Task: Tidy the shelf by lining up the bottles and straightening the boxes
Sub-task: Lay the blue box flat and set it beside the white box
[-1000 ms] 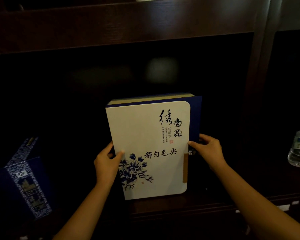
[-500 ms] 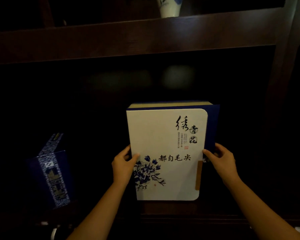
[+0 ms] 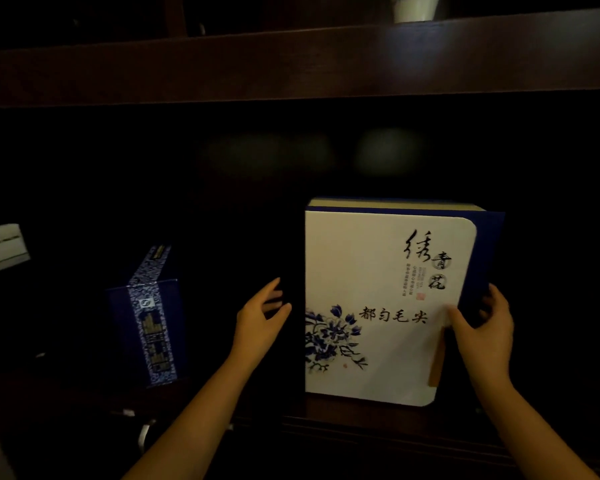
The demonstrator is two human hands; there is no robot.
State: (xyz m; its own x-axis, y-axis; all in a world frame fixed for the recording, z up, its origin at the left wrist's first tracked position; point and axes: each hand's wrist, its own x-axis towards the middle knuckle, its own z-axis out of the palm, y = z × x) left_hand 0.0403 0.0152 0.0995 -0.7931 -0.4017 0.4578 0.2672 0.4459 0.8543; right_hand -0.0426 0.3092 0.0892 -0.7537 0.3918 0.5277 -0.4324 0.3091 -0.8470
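A large white box (image 3: 378, 278) with blue flowers and black calligraphy stands upright on the dark wooden shelf (image 3: 361, 415). My right hand (image 3: 482, 327) grips its right edge, thumb on the front face and fingers behind. Just left of the box hangs my left hand (image 3: 260, 317), fingers apart, a small gap away from the box's left edge and holding nothing. A tall dark blue box (image 3: 149, 323) with a patterned white-and-blue band stands further left, turned at an angle.
A small white box (image 3: 2, 247) sits at the far left edge. A white and blue ceramic vase (image 3: 414, 8) stands on the shelf board above. The compartment behind is dark.
My left hand has come off the white box's left edge and now hangs open beside it. The view has swung left, so the box sits further right in the frame.
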